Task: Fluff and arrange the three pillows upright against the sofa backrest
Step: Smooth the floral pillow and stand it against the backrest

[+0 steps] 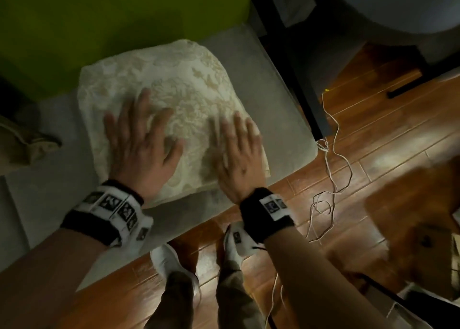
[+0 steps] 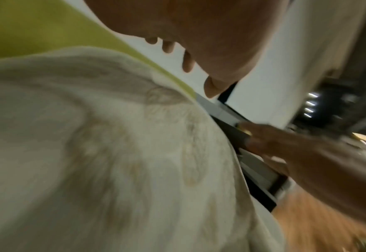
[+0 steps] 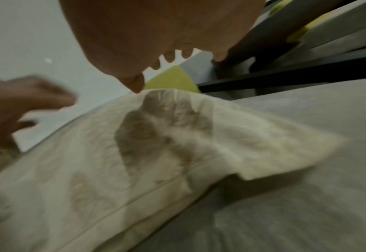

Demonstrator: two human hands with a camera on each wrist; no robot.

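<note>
A cream pillow (image 1: 174,89) with a pale floral pattern lies flat on the grey sofa seat (image 1: 281,119), its far edge near the green backrest (image 1: 99,20). My left hand (image 1: 142,139) is spread over the pillow's near left part, fingers straight and blurred. My right hand (image 1: 236,149) is flat over its near right corner. In the left wrist view the left hand (image 2: 190,51) hovers just above the pillow (image 2: 112,153). The right hand (image 3: 167,47) in the right wrist view sits above the pillow (image 3: 134,153) too. Part of a second pillow (image 1: 22,142) shows at the left edge.
The sofa seat ends at a black frame (image 1: 298,79) on the right. A white cord (image 1: 331,159) trails over the wooden floor (image 1: 373,134). My feet in white shoes (image 1: 166,261) stand close to the seat's front edge. A brown wooden table (image 1: 418,216) is at the right.
</note>
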